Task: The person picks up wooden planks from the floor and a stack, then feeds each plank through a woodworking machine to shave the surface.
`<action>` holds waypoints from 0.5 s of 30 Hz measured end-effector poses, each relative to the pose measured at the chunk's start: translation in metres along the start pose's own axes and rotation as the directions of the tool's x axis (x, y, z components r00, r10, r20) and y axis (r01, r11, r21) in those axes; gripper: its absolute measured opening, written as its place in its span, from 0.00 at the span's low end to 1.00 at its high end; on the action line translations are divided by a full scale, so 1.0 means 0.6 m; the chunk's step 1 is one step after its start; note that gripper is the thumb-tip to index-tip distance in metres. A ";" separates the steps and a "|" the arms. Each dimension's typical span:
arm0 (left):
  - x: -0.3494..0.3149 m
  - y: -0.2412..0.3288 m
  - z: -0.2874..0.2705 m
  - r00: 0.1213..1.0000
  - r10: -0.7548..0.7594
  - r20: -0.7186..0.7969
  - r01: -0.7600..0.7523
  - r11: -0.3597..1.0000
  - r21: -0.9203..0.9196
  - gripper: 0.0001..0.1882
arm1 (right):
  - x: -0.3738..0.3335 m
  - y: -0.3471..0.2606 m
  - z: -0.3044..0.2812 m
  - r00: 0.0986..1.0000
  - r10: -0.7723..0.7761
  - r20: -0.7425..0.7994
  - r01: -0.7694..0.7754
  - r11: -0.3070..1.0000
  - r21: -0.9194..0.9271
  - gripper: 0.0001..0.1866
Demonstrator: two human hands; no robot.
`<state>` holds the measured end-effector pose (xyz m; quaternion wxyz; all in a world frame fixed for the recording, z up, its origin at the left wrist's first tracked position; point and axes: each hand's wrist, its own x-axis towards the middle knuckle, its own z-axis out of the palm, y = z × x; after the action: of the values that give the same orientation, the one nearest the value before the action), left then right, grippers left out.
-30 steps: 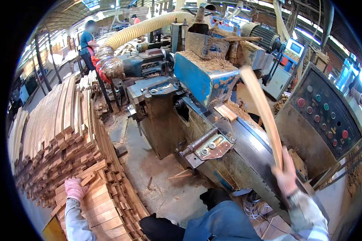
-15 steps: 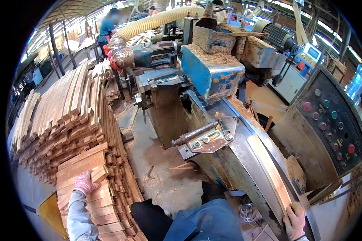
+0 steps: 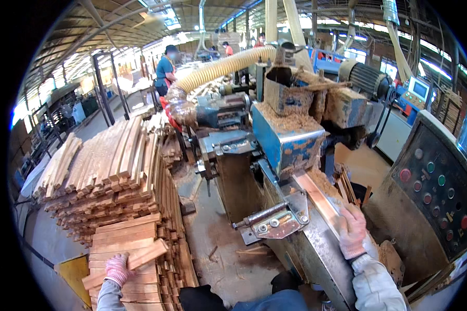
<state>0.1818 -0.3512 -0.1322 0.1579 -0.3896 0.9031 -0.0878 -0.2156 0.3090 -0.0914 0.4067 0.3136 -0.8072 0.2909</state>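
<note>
My left hand (image 3: 118,268), in a pink and white knit glove, grips a loose wooden strip (image 3: 151,252) that lies aslant over the lower part of the wood stack (image 3: 122,233). My right hand (image 3: 353,233), gloved too, is closed on the near end of another wooden strip (image 3: 316,196). That strip lies lengthwise on the metal machine bed (image 3: 324,259), its far end by the blue, sawdust-covered housing (image 3: 283,137). The fingertips of my right hand are slightly blurred.
A metal bracket with a roller (image 3: 275,223) juts from the bed's left side. On the right stands a control panel (image 3: 436,181) with several buttons. A ribbed hose (image 3: 223,67) arches behind the machine. Another person (image 3: 166,70) stands at the far left.
My right hand has pushed its strip forward along the bed to the housing. The strip under my left hand has swung out aslant across the stack. The view has tilted up.
</note>
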 end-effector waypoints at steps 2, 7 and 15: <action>-0.048 0.021 -0.059 0.981 0.172 -0.093 -0.168 0.985 0.048 0.48 | 0.023 0.011 0.036 0.997 0.046 0.056 -0.047 0.999 0.021 0.14; -0.144 0.183 -0.254 0.742 0.595 -0.310 -0.530 0.803 0.273 0.43 | 0.102 0.020 0.100 0.983 0.054 -0.177 -0.066 0.996 -0.064 0.15; -0.263 0.496 -0.402 0.179 0.937 -0.300 -0.841 0.304 0.448 0.30 | 0.050 -0.324 -0.184 0.814 -0.303 0.496 0.205 0.948 0.244 0.47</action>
<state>-0.0024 -0.0246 0.0436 -0.0330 0.2670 0.9497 -0.1602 -0.0327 0.2576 0.0307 0.1751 0.5216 -0.8088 0.2078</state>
